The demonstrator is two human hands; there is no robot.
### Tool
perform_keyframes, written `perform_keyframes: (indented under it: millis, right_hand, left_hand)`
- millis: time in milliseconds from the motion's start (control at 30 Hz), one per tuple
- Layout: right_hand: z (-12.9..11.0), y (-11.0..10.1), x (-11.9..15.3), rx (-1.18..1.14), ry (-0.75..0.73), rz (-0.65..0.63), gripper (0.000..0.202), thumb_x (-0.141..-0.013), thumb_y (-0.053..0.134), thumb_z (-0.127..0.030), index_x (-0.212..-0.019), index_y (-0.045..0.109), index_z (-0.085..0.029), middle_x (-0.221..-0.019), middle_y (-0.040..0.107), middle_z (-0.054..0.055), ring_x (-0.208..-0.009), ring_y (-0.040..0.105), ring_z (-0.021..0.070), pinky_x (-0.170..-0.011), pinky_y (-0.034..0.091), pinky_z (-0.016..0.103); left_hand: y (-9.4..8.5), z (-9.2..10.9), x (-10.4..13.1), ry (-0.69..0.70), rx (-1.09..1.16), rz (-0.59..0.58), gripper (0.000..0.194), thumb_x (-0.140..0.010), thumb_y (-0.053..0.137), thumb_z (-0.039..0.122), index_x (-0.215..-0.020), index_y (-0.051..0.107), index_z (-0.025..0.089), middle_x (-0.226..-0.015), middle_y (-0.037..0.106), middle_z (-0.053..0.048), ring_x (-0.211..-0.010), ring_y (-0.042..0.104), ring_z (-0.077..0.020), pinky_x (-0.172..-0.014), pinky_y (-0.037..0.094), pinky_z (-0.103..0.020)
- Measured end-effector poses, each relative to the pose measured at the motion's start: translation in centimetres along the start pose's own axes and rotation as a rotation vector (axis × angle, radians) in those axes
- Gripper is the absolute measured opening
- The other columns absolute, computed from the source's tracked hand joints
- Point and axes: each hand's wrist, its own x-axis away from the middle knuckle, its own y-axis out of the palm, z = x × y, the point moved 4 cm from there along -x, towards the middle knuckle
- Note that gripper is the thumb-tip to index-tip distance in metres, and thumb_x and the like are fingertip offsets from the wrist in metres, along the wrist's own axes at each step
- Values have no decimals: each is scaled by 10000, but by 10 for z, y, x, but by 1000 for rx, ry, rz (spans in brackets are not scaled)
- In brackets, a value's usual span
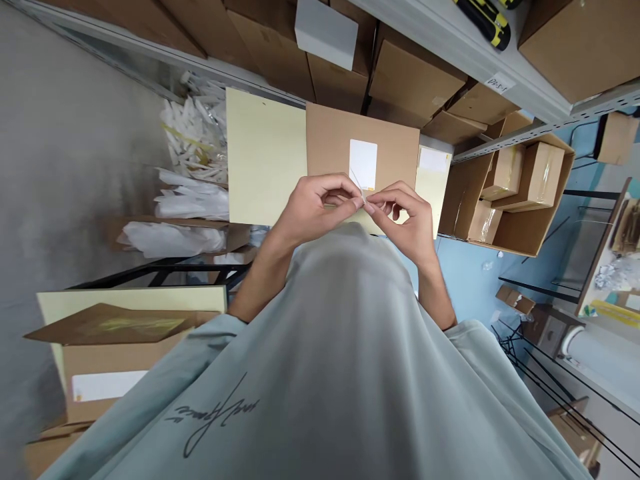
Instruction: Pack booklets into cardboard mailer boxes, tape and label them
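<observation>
My left hand [320, 205] and my right hand [404, 217] meet in front of my grey-green shirt, fingertips nearly touching. Between the pinched thumbs and forefingers is a thin pale strand [359, 185], its loose end sticking up past the fingers. Whether it is string, thread or a strip of tape is too fine to make out. Both hands are closed on it. Just beyond them lies a brown cardboard piece [330, 147] bearing a white label [363, 160]. Pale yellow board [265, 157] shows on either side of the cardboard.
A shelf edge [525, 87] runs above several cardboard boxes [415, 70] at the back. To the right stands an open carton [530, 227] holding smaller boxes. On the left are bundled white plastic bags [195, 140] and an open box [115, 360]. Black-and-yellow tools [490, 27] lie on the shelf.
</observation>
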Motion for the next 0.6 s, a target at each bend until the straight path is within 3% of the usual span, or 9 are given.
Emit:
perform_keyframes:
  millis: [233,367,500,600]
  right_hand:
    - [0,11,-3,8,49,31,325,-1057,782,-639,-997,827,-323,-992,710,50,-921,675,230,-749,592,393]
    - [7,18,-7,8,75,73,314,-1070,765,-582,-957,785,-289,-991,699,46,-947,683,221,-752,582,363]
    - [25,15,-9,-56,105,262,350,-1072,731,-598,-955,745,-268,-984,693,33,-890,679,187,-737,567,330]
    - [38,8,-6,-143,143,465,370,-1029,765,-612,-929,717,-259,-854,646,-11,-748,637,145,-653,524,286]
  left_hand:
    - [-8,5,3,33,-38,-79,206,-830,962,337,-842,811,198,-922,793,-63,-929,764,-228,-877,642,-314]
    - [-25,-13,-4,21,-66,-31,128,-833,893,277,-821,795,195,-916,788,-56,-885,736,-208,-855,614,-296]
    - [-69,-56,-27,7,-234,131,34,-803,797,189,-790,787,219,-880,800,-36,-868,731,-214,-839,574,-285]
    - [-130,-85,-44,-105,-537,281,92,-812,750,156,-779,750,242,-849,798,-18,-935,751,-254,-900,562,-313]
